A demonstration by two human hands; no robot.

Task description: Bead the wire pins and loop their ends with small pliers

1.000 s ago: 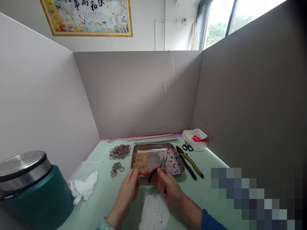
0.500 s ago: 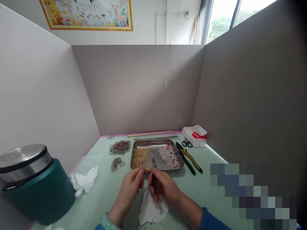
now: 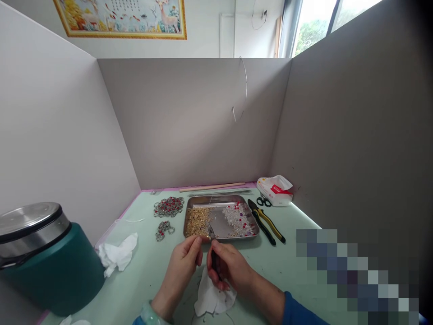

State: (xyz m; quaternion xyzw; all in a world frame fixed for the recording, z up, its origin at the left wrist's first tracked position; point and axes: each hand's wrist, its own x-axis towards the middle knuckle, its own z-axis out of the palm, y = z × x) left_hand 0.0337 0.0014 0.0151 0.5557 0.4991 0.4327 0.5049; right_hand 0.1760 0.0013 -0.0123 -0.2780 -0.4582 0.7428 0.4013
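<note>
Black-handled pliers (image 3: 214,260) gripped in R hand (image 3: 233,266), just R of L hand (image 3: 182,262) (can't tell if that's holding smth).

Cutters (image 3: 271,224) block right of tray (image 3: 218,221); tabletop (image 3: 287,221) beyond free; room behind flask (image 3: 57,268) unclear.

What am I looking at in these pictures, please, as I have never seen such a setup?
There is no machine: one camera worn on a person's head looks forward and down at two bare hands. The right hand holds small pliers; the left hand is close by, but anything pinched in it is too small to tell. On the green table are a metal tray of gold-coloured and clear-and-red beads, chains with red beads, larger pliers, scissors and a tissue packet.
</note>
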